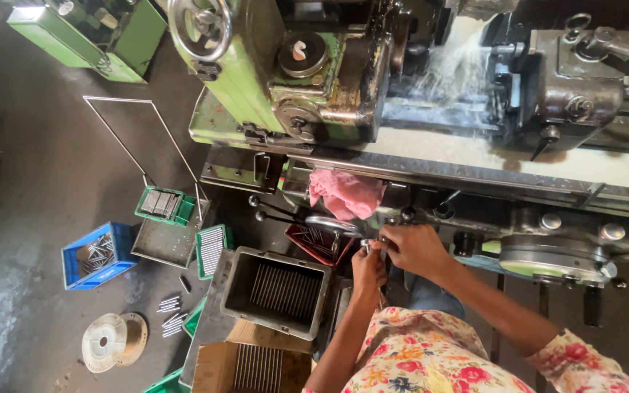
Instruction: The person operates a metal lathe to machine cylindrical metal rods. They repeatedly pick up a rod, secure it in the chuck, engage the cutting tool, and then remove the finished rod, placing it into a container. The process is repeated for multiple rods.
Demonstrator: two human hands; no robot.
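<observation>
Both hands meet just below pink rag [347, 193]: left hand [368, 266] pinching small metal part [367, 246], probably; right hand [415, 247] curled, grip unclear.

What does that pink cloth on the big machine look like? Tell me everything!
The pink cloth is a soft, crumpled rag, bunched into folds rather than spread flat. It lies on the front ledge of the green machine, hanging a little over the edge, just above a shiny metal handwheel. Neither hand touches it; both are lower down to its right.
</observation>
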